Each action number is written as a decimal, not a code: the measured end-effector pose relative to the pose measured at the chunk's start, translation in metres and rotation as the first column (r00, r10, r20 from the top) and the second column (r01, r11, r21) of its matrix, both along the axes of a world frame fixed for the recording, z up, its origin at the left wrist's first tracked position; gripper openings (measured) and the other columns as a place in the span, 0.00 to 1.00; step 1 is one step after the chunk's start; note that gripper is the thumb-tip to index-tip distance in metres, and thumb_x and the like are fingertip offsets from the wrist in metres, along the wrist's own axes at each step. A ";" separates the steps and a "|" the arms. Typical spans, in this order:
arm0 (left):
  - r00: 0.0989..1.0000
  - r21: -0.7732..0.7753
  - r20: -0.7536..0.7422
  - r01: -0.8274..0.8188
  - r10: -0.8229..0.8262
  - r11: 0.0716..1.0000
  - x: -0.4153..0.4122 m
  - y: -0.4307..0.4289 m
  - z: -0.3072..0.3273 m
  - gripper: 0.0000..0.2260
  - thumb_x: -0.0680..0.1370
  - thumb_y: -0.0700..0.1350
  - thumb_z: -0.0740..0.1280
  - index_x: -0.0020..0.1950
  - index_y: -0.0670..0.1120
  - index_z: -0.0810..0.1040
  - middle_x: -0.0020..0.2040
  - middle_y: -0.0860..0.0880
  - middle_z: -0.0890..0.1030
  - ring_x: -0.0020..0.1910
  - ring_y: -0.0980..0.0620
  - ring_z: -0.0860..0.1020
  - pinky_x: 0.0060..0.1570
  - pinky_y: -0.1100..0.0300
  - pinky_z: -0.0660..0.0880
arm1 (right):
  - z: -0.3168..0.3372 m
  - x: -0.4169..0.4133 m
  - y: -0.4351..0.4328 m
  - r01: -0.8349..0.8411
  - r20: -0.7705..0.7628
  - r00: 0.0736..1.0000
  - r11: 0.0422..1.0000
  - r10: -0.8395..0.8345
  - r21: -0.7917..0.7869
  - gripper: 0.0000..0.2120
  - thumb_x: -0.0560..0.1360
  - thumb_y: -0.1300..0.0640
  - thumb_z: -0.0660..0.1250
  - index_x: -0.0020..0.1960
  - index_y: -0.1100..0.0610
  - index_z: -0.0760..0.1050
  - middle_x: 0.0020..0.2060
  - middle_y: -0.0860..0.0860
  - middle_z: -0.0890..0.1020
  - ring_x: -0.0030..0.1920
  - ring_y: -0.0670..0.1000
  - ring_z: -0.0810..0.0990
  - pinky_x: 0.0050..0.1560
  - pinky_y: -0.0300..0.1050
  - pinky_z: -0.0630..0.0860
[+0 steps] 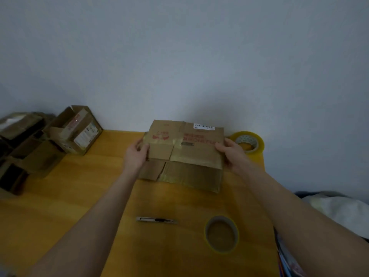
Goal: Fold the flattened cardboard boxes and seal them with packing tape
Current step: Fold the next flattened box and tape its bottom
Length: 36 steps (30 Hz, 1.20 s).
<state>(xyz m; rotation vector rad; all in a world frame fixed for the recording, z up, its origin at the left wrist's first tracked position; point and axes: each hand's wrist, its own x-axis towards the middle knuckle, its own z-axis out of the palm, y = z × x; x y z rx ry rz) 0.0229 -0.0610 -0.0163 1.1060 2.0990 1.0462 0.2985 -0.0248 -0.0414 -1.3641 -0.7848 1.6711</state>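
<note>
A flattened brown cardboard box [185, 142] with red print and a white barcode label is held a little above more flat cardboard [179, 174] on the yellow table [79, 206]. My left hand [136, 154] grips its left edge, fingers curled round it. My right hand [231, 154] grips its right edge. A roll of yellowish packing tape [249, 141] lies at the table's back right. A second tape roll [221, 233] stands near the front, right of centre.
A box cutter [156, 219] lies on the table near the front centre. An assembled, open-topped box [74, 129] stands at the back left, with several dark boxes [24, 148] beside it. White bedding [339, 210] lies past the table's right edge.
</note>
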 end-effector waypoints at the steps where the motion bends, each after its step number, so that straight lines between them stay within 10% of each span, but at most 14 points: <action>1: 0.990 0.027 0.143 -0.008 0.004 1.000 -0.001 -0.005 0.009 0.16 0.80 0.48 0.63 0.68 0.46 0.73 0.53 0.45 0.80 0.46 0.47 0.79 0.47 0.52 0.78 | 0.005 0.000 -0.003 0.016 -0.017 1.000 1.000 -0.016 0.009 0.18 0.77 0.59 0.68 0.65 0.49 0.71 0.52 0.50 0.79 0.52 0.53 0.80 0.55 0.55 0.79; 6: 0.878 0.158 0.417 0.185 -0.235 0.970 -0.024 -0.031 0.046 0.16 0.77 0.57 0.64 0.59 0.50 0.78 0.52 0.48 0.82 0.48 0.49 0.81 0.46 0.56 0.78 | 0.034 0.002 -0.027 0.011 -0.129 0.992 0.999 -0.015 -0.031 0.21 0.78 0.42 0.61 0.56 0.58 0.78 0.43 0.54 0.81 0.39 0.49 0.81 0.32 0.40 0.77; 10: 0.874 0.296 0.276 0.319 -0.401 0.900 -0.046 -0.041 0.048 0.12 0.77 0.50 0.67 0.56 0.44 0.78 0.45 0.48 0.82 0.43 0.54 0.79 0.44 0.63 0.77 | 0.047 0.003 -0.055 -0.067 -0.319 0.944 0.996 0.085 0.066 0.31 0.74 0.34 0.55 0.60 0.58 0.75 0.51 0.55 0.84 0.52 0.51 0.81 0.46 0.43 0.75; 15: 0.957 0.370 -0.256 0.229 -0.138 0.901 -0.056 -0.041 0.034 0.06 0.80 0.46 0.64 0.50 0.43 0.77 0.36 0.48 0.72 0.37 0.50 0.70 0.33 0.60 0.65 | 0.042 -0.029 -0.086 -0.122 0.373 0.928 0.944 -0.001 0.308 0.18 0.74 0.42 0.65 0.41 0.58 0.75 0.33 0.50 0.80 0.35 0.48 0.75 0.36 0.41 0.68; 19: 0.924 0.372 0.031 0.344 -0.382 0.862 -0.044 -0.056 0.032 0.11 0.82 0.46 0.59 0.64 0.48 0.71 0.55 0.53 0.73 0.53 0.58 0.73 0.43 0.72 0.70 | 0.020 -0.052 -0.100 -0.225 0.725 0.684 0.922 -0.081 0.315 0.23 0.78 0.45 0.64 0.65 0.60 0.74 0.56 0.51 0.77 0.55 0.50 0.76 0.56 0.46 0.72; 26: 0.848 0.427 0.171 0.395 -0.501 0.814 -0.021 -0.080 0.008 0.11 0.81 0.41 0.61 0.63 0.47 0.71 0.51 0.56 0.76 0.52 0.60 0.75 0.46 0.68 0.77 | -0.002 -0.074 -0.129 -0.081 0.516 0.845 0.922 -0.138 0.378 0.22 0.80 0.52 0.61 0.73 0.54 0.64 0.68 0.54 0.72 0.65 0.54 0.74 0.63 0.57 0.75; 30: 0.890 0.400 0.256 0.259 -0.378 0.879 -0.016 -0.098 -0.017 0.18 0.77 0.38 0.67 0.65 0.51 0.70 0.57 0.54 0.76 0.59 0.54 0.75 0.53 0.63 0.77 | 0.004 -0.073 -0.128 -0.021 0.346 0.930 0.926 -0.120 0.376 0.24 0.81 0.62 0.60 0.75 0.50 0.61 0.69 0.52 0.71 0.62 0.52 0.75 0.53 0.45 0.78; 36: 0.860 0.376 0.131 0.417 -0.493 0.827 -0.024 -0.101 -0.041 0.33 0.74 0.38 0.70 0.70 0.64 0.63 0.65 0.54 0.71 0.65 0.55 0.71 0.61 0.59 0.73 | -0.006 -0.061 -0.144 -0.367 0.538 0.830 0.869 0.145 0.333 0.40 0.74 0.65 0.67 0.77 0.40 0.53 0.70 0.37 0.57 0.69 0.44 0.60 0.62 0.43 0.72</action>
